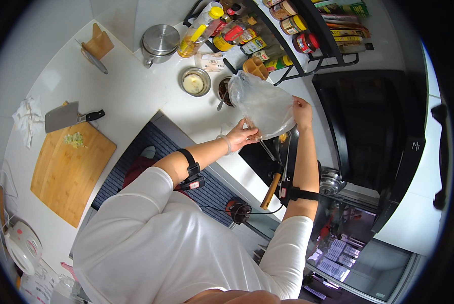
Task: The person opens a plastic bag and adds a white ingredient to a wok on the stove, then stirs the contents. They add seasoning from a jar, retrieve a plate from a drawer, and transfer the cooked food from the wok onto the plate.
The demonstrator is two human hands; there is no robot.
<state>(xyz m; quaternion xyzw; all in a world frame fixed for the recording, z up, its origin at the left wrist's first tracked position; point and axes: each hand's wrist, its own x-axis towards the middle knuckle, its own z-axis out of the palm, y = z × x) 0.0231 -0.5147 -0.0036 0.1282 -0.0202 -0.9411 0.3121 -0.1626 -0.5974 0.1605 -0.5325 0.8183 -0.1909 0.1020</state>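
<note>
A clear plastic bag (pixel 265 102) is stretched between my two hands, above the front edge of the counter and the stove. My left hand (pixel 244 135) grips its lower left edge, where something reddish-brown shows through the plastic. At the bag's right edge, my right hand (pixel 302 112) pinches the plastic. Partly hidden beneath the bag is a pan (pixel 293 144) with yellowish food in it. A bowl of dark sauce (pixel 224 91) with a spoon stands just beyond the bag, beside a metal bowl with pale contents (pixel 193 83).
A cleaver (pixel 65 117) lies by a wooden cutting board (pixel 74 167) holding chopped scallion (pixel 74 140). A lidded metal pot (pixel 161 41), an oil bottle (pixel 200 32) and a black rack (pixel 293 53) of jars stand at the back. The black range hood (pixel 367 129) is at right.
</note>
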